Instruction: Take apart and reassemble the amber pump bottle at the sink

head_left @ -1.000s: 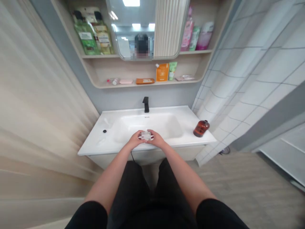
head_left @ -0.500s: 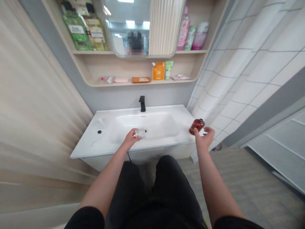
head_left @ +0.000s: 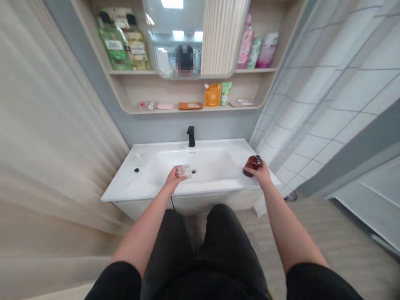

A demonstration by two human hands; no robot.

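Observation:
Over the front of the white sink basin (head_left: 212, 164), my left hand (head_left: 173, 178) grips a small clear container (head_left: 185, 171) by its left side. On the right end of the counter, my right hand (head_left: 261, 172) is wrapped round a brown bottle (head_left: 252, 163) with an open, dark neck. The bottle stands near the counter's front right edge, leaning slightly. Between the hands, the drain shows just right of the clear container.
A black faucet (head_left: 191, 136) rises behind the basin. Above it hangs a shelf unit (head_left: 187, 111) with a mirror (head_left: 175, 37), an orange pouch (head_left: 213, 95), a green tube (head_left: 225, 93) and several bottles. A pale curtain (head_left: 46, 125) borders the left side.
My right hand has closed round the brown bottle, where its fingers were spread beside it before. My left hand still holds the clear container. The view has shifted slightly.

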